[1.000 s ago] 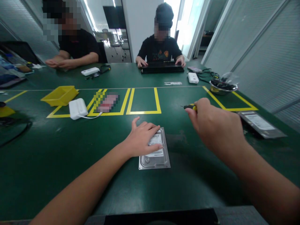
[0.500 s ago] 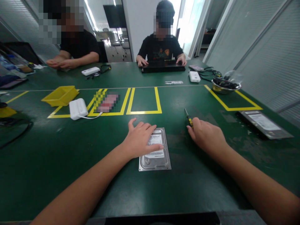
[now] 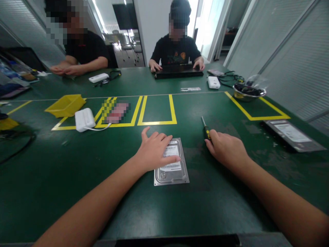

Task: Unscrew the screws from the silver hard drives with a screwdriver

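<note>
Centrally, left hand (image 3: pixel 153 151) on hard drive (image 3: pixel 175 175), right hand (image 3: pixel 226 147) holding screwdriver (image 3: pixel 206 131)

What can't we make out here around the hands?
- Head view: left side of the hard drive, partly covered by the left hand.
- Head view: rear of the screwdriver, hidden inside the right hand.
- Head view: text on the drive's label, too small, partly under fingers.
- Head view: black object, cut off by bottom edge.
</note>
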Tool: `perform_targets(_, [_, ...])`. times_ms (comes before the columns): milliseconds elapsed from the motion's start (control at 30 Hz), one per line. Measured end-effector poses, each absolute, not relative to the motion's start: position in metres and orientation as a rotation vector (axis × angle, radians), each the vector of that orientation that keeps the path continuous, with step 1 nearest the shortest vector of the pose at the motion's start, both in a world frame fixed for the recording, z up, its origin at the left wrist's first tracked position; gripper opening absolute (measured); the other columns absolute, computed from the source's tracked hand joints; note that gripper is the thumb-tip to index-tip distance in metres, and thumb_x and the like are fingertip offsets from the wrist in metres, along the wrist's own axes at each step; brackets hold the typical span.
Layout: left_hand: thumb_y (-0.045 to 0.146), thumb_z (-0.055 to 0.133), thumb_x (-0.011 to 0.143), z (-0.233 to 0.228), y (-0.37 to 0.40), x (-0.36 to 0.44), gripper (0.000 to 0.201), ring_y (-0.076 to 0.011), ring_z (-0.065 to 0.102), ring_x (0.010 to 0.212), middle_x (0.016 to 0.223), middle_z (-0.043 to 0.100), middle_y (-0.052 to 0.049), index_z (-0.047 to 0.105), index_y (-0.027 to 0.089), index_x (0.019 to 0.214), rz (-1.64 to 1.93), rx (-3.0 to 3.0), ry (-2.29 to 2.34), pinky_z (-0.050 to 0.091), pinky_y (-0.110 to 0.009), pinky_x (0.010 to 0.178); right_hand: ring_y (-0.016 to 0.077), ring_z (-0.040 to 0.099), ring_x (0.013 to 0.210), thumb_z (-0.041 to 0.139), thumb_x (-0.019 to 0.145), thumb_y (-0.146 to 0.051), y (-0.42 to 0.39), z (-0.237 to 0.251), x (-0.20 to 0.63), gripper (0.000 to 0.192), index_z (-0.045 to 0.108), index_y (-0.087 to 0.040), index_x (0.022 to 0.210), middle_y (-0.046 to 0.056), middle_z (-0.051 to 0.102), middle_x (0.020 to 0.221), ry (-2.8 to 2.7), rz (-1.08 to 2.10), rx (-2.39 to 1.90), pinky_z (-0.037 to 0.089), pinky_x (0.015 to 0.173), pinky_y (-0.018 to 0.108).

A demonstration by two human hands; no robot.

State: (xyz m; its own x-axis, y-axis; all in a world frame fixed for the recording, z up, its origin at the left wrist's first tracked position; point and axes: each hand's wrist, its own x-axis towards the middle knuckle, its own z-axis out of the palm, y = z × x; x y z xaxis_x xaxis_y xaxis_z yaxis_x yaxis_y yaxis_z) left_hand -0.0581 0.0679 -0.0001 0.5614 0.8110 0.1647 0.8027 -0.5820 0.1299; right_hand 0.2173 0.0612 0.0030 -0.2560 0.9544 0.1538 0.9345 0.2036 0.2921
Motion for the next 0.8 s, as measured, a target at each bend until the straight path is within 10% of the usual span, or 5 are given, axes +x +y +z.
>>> perform_targets(800, [0.085,0.045,0.078,-0.004,0.071,-0.052,0.082,-0.0342,0.053,0.114,0.121,0.065,-0.012,0.057,0.022,0.130,0.476,2.657,1.507,0.003,-0.069,0.112,0.0224,0.061,0.082,0.034,0.101,-0.028,0.057,0.010,0.240,0.025,0.054,-0.015,0.093,0.010,0.063,0.089,2.288,0.448,1.919,0.033,0.061,0.032])
